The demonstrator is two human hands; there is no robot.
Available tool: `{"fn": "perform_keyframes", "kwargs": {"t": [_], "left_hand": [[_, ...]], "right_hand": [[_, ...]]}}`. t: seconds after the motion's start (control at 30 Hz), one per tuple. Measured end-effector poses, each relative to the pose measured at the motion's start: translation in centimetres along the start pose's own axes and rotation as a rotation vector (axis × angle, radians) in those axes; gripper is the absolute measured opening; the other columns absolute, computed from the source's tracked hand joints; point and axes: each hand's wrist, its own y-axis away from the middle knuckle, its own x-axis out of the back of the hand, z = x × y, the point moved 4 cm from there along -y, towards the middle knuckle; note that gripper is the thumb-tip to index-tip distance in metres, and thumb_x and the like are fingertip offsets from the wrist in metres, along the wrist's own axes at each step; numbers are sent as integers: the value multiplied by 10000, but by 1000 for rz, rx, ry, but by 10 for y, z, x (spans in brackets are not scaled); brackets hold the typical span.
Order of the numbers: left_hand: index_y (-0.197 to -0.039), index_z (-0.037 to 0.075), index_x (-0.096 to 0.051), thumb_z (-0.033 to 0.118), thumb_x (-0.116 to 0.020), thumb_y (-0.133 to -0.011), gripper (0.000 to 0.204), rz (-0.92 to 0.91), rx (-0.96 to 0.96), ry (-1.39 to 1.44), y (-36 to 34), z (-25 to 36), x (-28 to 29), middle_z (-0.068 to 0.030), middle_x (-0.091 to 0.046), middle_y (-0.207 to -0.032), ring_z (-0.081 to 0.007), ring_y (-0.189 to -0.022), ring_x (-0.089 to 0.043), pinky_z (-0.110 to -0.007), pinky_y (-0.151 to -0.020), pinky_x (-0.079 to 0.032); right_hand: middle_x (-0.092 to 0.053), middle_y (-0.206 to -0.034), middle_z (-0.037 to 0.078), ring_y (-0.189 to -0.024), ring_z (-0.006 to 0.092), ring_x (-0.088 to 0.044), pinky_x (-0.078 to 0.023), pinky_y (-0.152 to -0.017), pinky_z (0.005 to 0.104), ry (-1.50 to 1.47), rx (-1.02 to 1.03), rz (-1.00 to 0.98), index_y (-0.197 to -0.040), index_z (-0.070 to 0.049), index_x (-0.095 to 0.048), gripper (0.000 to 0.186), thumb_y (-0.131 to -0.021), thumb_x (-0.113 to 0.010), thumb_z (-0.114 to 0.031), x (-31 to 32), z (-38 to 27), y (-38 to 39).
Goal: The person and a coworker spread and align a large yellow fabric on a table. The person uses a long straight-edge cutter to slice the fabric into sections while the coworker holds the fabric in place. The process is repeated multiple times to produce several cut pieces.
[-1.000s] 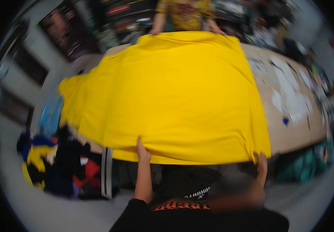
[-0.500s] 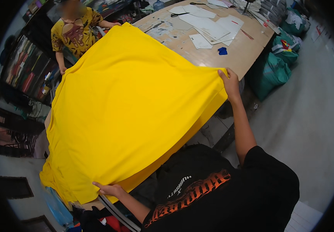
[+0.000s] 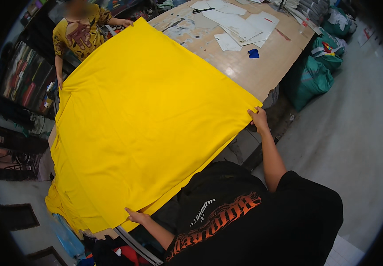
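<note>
A large sheet of yellow fabric (image 3: 156, 119) spreads over the near part of the table, with a second yellow layer showing beneath its front edge. My right hand (image 3: 258, 119) pinches its right corner at the table's edge. Lower down, my left hand (image 3: 136, 215) grips the front edge, fingers closed on the cloth. Across the table a person in a yellow patterned shirt (image 3: 83, 33) holds the far side with both hands, one at the far corner and one at the left edge. More fabric lies bunched at the lower left.
White paper pattern pieces (image 3: 240, 26), black scissors (image 3: 203, 10) and a small blue scrap (image 3: 253, 53) lie on the wooden table (image 3: 262, 77). Green sacks (image 3: 311, 82) stand on the floor at right. Shelves of folded cloth (image 3: 25, 73) are at left. A metal rail (image 3: 136, 244) runs below my left hand.
My right hand has come down and nearer with its corner, and the fabric has flattened and tautened. My left hand has shifted right along the edge. The other person's hands moved slightly left.
</note>
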Motion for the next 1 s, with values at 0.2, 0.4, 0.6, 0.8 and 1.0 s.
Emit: {"fn": "perform_keyframes", "kwargs": {"t": [0.2,0.4,0.6,0.8,1.0], "left_hand": [[-1301,-197,-562,541,-455,-1103,771,240,-221,-266,-22,6,11,-327,-638,-1276,-417,-1032,-661,-460,-897,-564],[-1123,-203,-638,522,-392,-1128,766,274,-406,-223,-4,53,-15,-340,-696,-1103,-434,-948,-669,-496,-843,-553],[-1216,-166,-645,499,-385,-1145,718,354,-385,-147,-4,54,-28,-337,-694,-1168,-460,-1000,-674,-468,-883,-552],[-1252,-147,-651,512,-373,-1137,724,548,-316,-275,21,42,-3,-363,-684,-1205,-517,-1088,-662,-509,-950,-552],[-1272,-132,-647,496,-389,-1133,692,471,-186,-217,-11,18,0,-332,-686,-1256,-494,-1138,-669,-520,-987,-556]], "right_hand": [[-644,-830,66,-582,126,-590,-480,-529,291,-216,-56,-8,-1056,22,-639,203,-997,-724,-154,1,8,3],[-614,-779,31,-601,122,-555,-403,-524,311,-376,1,-65,-1045,18,-660,206,-1011,-650,-185,-6,-24,-18],[-680,-927,77,-760,172,-653,-506,-589,333,-236,-43,40,-1133,13,-678,299,-1018,-626,-257,-2,-6,-25],[-647,-928,101,-752,176,-639,-528,-604,307,-216,43,12,-1327,4,-565,434,-971,-727,-185,-17,-9,-2],[-520,-794,36,-611,148,-524,-483,-614,329,-131,-39,-78,-1372,-90,-570,435,-956,-695,-97,13,-4,1]]}}
